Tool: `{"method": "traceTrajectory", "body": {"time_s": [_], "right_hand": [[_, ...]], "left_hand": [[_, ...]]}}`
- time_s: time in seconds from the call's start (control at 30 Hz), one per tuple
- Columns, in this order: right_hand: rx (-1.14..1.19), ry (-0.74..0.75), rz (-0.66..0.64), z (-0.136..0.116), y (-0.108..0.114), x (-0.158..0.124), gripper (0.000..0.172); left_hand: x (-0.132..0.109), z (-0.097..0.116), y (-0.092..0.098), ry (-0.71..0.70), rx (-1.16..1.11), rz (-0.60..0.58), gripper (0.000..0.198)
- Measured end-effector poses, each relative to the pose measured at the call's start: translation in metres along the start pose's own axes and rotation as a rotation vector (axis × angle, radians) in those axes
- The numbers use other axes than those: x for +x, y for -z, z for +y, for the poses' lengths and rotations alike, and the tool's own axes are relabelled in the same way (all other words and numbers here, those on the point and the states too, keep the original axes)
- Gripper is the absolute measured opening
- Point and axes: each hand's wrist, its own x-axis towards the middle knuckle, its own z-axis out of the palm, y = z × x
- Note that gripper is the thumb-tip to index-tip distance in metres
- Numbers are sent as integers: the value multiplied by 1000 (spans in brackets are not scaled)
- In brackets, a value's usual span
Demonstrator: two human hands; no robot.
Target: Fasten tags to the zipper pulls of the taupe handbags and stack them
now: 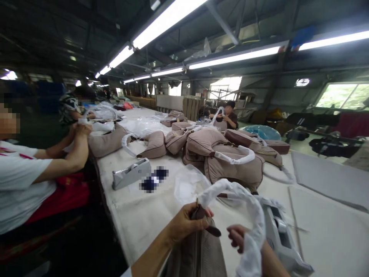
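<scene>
A taupe handbag (211, 250) with dark brown trim stands in front of me, its lower part cut off by the frame. Its handle (227, 186), wrapped in white material, arches up and over to the right. My left hand (187, 223) is closed on a dark brown leather tab at the bag's top end, beside the handle's base. Inside the handle's loop, my right hand (239, 236) has its fingers curled inward, apart from the bag; anything in them is too small to make out. The handle crosses in front of my right wrist.
A grey tape dispenser (281, 231) sits by my right forearm, another tape dispenser (131, 173) further left. Several taupe bags (233, 165) are heaped ahead, beside clear plastic (187, 182). A co-worker (25, 181) sits at the left table edge; others work farther back.
</scene>
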Motion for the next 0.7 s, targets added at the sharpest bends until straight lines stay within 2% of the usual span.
{"method": "traceTrajectory", "body": {"time_s": [0.07,0.13,0.23,0.3,0.37,0.43,0.5,0.57,0.7], "right_hand": [[-129,102,-11,-7,-2,49,37],[-226,187,-69,-9,-14,96,35],[-318,266,-194,-2,-48,153,29],[-379,294,-266,8,-72,179,22],[-430,313,-318,16,-91,198,18],[-455,343,-365,22,-104,210,18],[-456,383,-413,24,-114,217,23],[-447,407,-456,26,-122,221,30],[-404,372,-456,35,-129,222,15]], "left_hand": [[0,-5,-10,-5,31,2,39],[2,-9,-22,8,118,40,42],[4,-22,-34,50,185,132,59],[5,-34,-35,50,188,187,64],[6,-47,-31,23,190,235,62],[9,-60,-27,28,214,262,50],[14,-71,-24,75,257,280,37],[19,-80,-24,112,299,309,32],[23,-86,-28,130,340,367,33]]}}
